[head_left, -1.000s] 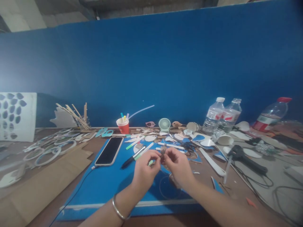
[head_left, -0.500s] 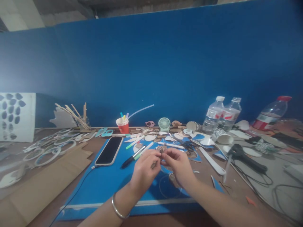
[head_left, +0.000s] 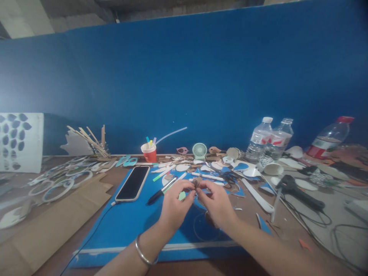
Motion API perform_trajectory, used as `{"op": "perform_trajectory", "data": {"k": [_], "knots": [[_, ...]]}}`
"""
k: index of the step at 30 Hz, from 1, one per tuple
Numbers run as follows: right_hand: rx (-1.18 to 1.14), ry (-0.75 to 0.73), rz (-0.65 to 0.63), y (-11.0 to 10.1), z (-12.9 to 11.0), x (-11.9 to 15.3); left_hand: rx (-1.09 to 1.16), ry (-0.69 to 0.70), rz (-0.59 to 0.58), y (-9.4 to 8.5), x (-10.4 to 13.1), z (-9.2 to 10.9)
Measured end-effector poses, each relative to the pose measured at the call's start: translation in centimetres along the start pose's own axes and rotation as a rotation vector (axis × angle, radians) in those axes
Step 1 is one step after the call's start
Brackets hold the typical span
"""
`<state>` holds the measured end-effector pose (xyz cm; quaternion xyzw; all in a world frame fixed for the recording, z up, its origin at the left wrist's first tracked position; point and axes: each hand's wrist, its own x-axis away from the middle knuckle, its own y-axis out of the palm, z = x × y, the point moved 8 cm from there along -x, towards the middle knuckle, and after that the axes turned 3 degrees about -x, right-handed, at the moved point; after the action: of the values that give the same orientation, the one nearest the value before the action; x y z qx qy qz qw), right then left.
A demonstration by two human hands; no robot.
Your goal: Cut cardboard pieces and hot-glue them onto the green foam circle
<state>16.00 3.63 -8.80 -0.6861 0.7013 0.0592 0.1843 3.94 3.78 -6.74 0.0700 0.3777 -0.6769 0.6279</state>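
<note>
My left hand [head_left: 176, 205] and my right hand [head_left: 217, 203] meet above the blue mat [head_left: 129, 226], fingertips pinched together. Between them is a small brown piece [head_left: 196, 181], mostly covered by the fingers, so its exact kind is unclear. Under my right palm another brown piece [head_left: 210, 219] shows in part. Just left of my left hand lies a black marker [head_left: 155, 196] with a silver section. A green-tipped white pen [head_left: 163, 173] rests beyond it, and a phone [head_left: 133, 184] with a cable plugged in lies further left.
A hot glue gun [head_left: 301, 195] with its cord lies right, near plastic bottles [head_left: 260, 138]. Scraps and cutouts spread along the back around a small fan [head_left: 199, 151]. A paper cup [head_left: 148, 153] holds pens. Cardboard [head_left: 57, 222] and white rings [head_left: 59, 190] lie left.
My left thumb and fingers have spread a little and shifted around the small brown piece. The brown striped bit seen under my left hand no longer shows; something green is visible there.
</note>
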Motion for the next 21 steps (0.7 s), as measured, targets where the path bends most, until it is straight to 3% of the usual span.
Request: {"op": "perform_trajectory", "data": {"k": [4,12,17,21], "knots": [[0.138,-0.140,-0.012,0.0,-1.3,0.0,0.042,-0.144,-0.022,0.3,-0.1,-1.3],[0.278,-0.140,-0.065,0.2,-0.7,-0.2,0.167,-0.337,-0.072,1.1,0.2,-3.0],[0.298,-0.176,-0.092,0.2,-0.9,-0.3,0.245,-0.394,-0.075,1.4,0.4,-3.6],[0.297,-0.178,-0.105,0.4,-0.8,-0.3,0.123,-0.342,-0.074,1.2,0.4,-3.0]]}}
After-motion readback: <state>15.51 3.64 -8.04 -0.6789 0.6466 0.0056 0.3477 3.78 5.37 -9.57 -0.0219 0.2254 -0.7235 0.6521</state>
